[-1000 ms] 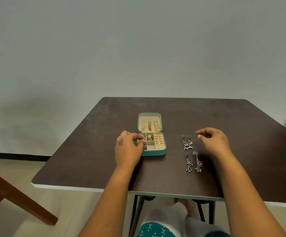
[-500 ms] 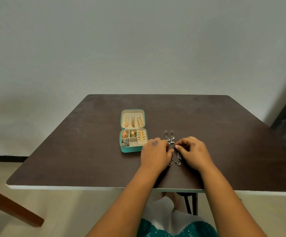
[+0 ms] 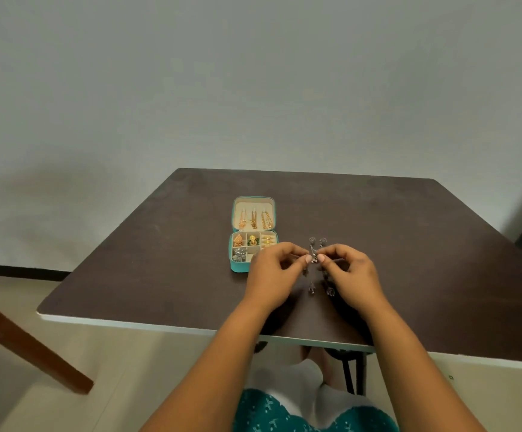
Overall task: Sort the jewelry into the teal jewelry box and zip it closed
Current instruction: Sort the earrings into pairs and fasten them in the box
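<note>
The teal jewelry box point(image 3: 240, 265) sits open on the dark table point(image 3: 409, 244), gold pieces in the lid and trays. Just right of it, the left hand point(image 3: 272, 275) and right hand point(image 3: 353, 275) each pinch a silver dangly earring point(image 3: 312, 287) between thumb and forefinger, other fingers curled. Another silver pair point(image 3: 317, 242) lies just beyond the fingertips. A wooden chair point(image 3: 19, 347) pokes in at the left.

Dark brown table point(image 3: 409, 244) carries open teal jewelry box point(image 3: 237, 268), silver earrings point(image 3: 317, 243) beside it.
</note>
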